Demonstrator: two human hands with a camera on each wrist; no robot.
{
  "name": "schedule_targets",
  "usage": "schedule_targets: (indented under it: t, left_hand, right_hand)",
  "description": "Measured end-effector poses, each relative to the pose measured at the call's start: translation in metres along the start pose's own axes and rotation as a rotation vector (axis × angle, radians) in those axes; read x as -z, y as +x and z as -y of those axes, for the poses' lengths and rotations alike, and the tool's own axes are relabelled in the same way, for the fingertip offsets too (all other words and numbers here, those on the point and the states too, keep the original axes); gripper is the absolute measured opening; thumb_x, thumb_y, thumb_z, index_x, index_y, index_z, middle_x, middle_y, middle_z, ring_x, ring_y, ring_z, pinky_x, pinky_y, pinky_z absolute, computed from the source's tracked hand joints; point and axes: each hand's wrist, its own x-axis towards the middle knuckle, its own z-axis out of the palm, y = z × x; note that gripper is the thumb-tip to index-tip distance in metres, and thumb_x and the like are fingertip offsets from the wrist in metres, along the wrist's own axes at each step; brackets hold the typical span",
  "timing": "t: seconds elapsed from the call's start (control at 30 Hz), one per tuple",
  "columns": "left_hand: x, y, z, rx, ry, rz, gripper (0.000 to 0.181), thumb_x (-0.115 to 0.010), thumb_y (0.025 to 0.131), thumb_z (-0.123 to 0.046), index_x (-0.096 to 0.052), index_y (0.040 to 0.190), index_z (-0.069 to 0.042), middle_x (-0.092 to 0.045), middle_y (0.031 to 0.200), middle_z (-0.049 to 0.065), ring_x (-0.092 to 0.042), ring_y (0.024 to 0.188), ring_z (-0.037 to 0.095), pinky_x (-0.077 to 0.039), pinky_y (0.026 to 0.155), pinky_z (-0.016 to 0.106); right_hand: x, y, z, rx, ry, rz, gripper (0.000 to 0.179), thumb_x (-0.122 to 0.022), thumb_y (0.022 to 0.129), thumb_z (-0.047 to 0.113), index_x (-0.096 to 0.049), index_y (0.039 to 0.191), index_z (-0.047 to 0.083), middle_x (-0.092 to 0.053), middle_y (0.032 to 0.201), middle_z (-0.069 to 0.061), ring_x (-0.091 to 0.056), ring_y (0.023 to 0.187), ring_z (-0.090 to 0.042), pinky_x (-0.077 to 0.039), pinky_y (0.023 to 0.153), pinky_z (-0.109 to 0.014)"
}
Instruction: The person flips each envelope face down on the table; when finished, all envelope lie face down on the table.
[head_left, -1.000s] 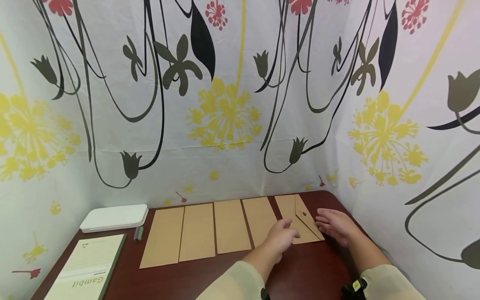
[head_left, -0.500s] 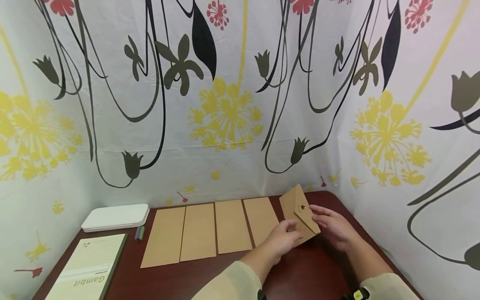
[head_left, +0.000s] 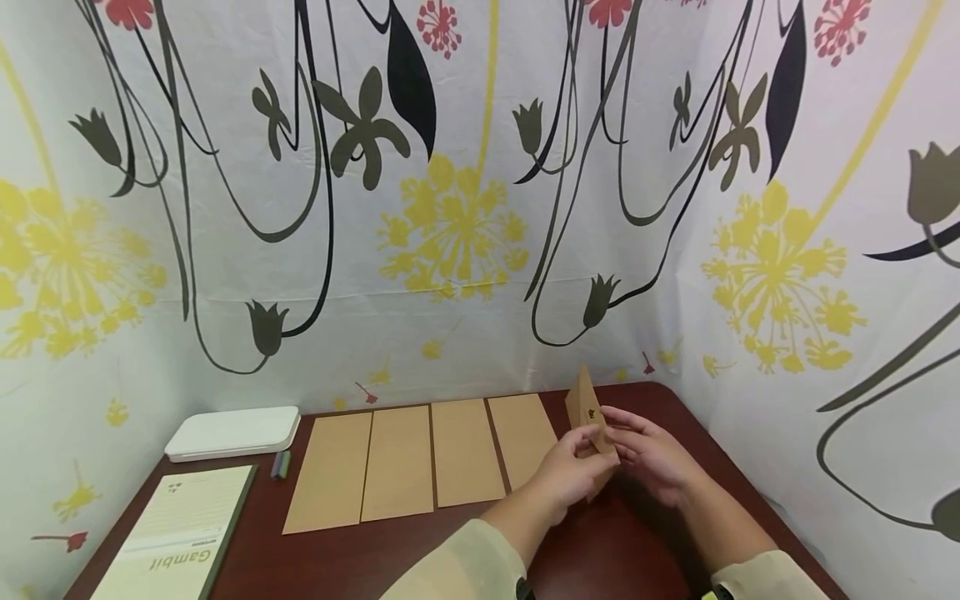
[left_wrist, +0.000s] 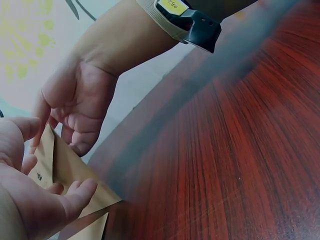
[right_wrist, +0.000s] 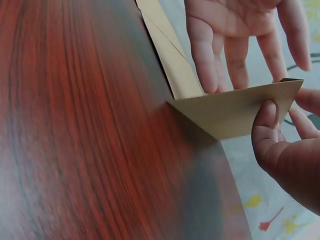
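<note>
A brown kraft envelope (head_left: 583,404) with a pointed flap and a small dark print stands tilted up off the table at the right end of a row of envelopes. My right hand (head_left: 651,454) pinches its side edge; in the right wrist view the thumb (right_wrist: 266,125) lies on its plain face. My left hand (head_left: 566,473) is at its near left side. Its fingers look loosely extended in the right wrist view, with the tips touching or just behind the envelope. In the left wrist view the left palm (left_wrist: 35,195) partly covers the flap side.
Several more kraft envelopes (head_left: 397,462) lie flat in a row on the dark red table (head_left: 360,562). To the left are a white case (head_left: 232,433), two small marker-like sticks (head_left: 281,464) and a notepad (head_left: 176,533). Patterned cloth (head_left: 465,333) encloses the table's back and sides.
The rightmost envelope lay flat a second ago; it has been lifted and turned up nearly on edge. My right hand has moved left and taken hold of it.
</note>
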Motion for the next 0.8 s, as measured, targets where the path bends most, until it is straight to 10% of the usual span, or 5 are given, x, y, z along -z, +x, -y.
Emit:
schedule_targets:
  t: [0.53,0.8]
  left_hand:
    - [0.004,0.002,-0.001,0.028,-0.219,-0.068,0.049,-0.073,0.097,-0.009,-0.064,0.145,-0.014,-0.062,0.143,0.01,-0.073,0.117,0.029,-0.065,0.096,0.048]
    - [0.006,0.001,0.006,0.005,-0.242,-0.117,0.046,-0.069,0.099,-0.007,-0.065,0.144,-0.01,-0.059,0.151,0.016,-0.073,0.121,0.033,-0.067,0.089,0.039]
  right_hand:
    - [-0.009,0.0,-0.009,-0.07,0.022,0.026,0.064,-0.055,0.112,0.039,-0.038,0.165,0.008,-0.065,0.148,0.0,-0.069,0.121,-0.007,-0.058,0.106,-0.036]
    - [-0.008,0.001,-0.015,-0.095,-0.04,-0.002,0.068,-0.047,0.115,0.042,-0.031,0.167,0.002,-0.036,0.171,-0.027,-0.042,0.157,-0.042,-0.038,0.127,-0.06]
